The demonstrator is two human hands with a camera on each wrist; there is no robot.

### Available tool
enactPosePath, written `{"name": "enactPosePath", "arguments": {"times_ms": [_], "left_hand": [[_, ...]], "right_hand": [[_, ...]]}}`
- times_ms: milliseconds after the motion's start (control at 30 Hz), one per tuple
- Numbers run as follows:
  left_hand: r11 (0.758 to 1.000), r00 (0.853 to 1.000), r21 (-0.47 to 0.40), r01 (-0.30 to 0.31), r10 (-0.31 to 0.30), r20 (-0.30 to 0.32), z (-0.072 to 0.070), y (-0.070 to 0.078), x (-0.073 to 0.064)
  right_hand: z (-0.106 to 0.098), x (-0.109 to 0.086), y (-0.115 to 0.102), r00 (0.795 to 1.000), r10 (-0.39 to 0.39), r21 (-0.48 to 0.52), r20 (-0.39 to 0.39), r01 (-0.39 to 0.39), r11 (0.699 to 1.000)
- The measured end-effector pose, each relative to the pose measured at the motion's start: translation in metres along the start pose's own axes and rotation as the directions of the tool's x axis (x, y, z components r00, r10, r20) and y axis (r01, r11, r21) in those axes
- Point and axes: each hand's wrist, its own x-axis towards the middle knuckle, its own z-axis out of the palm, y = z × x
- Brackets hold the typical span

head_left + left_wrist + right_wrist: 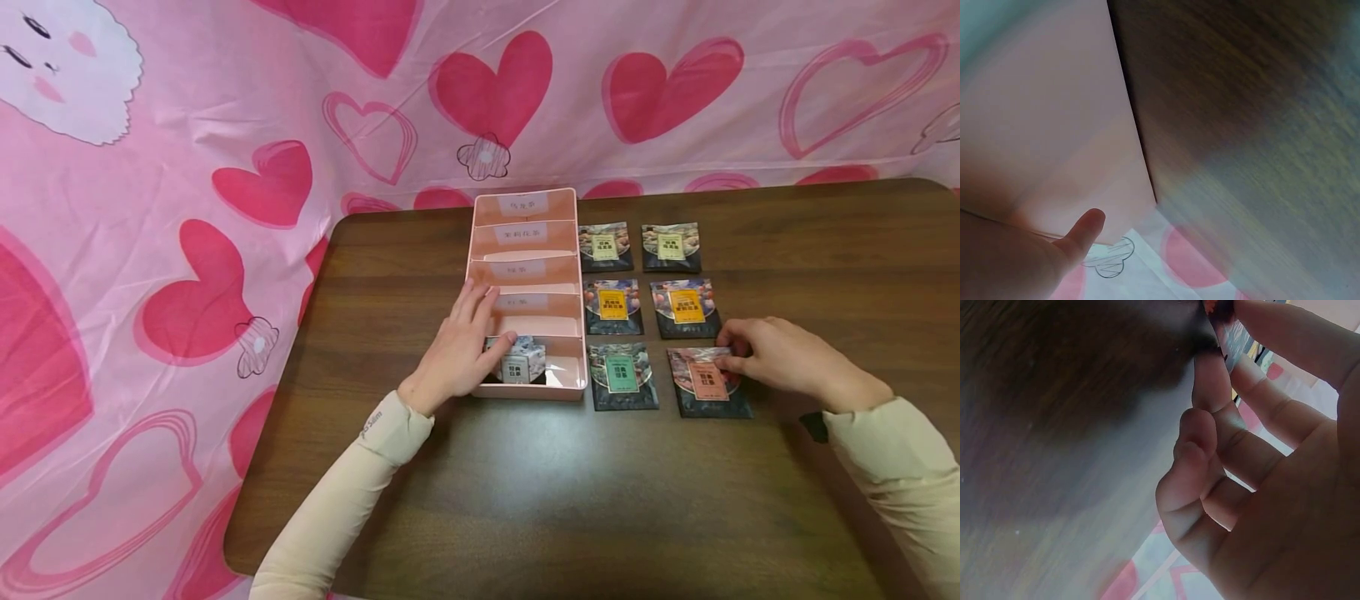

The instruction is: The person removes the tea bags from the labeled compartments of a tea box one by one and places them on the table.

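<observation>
My right hand (783, 358) pinches the upper right corner of a red-label tea sachet (707, 392) on the table. In the right wrist view, thumb and fingers meet at the edge of that sachet (1234, 347), most of which is out of frame. My left hand (456, 352) rests along the left rim of a pink divided box (532, 392), its fingers fairly straight. The left thumb reaches over the front compartment, where grey-and-white tea sachets (517, 367) stand. Up close in the left wrist view are the box's outer wall (1066, 119) and an extended finger.
Several compartments with paper labels run behind the front one. Right of the box lie a green-label sachet (623, 379), two yellow-label sachets (612, 308) and two pale-green-label sachets (604, 247). A pink heart-print cloth (585, 100) hangs behind the dark wooden table (540, 508).
</observation>
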Motion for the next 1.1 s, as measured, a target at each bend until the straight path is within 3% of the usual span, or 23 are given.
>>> {"name": "enactPosePath", "arguments": {"times_ms": [1100], "left_hand": [[1.0, 0.999, 0.005, -0.018, 0.018, -0.029, 0.0014, -0.0014, 0.0008]], "right_hand": [[-0.0002, -0.0006, 0.0022, 0.998, 0.05, 0.005, 0.043, -0.05, 0.999]]}}
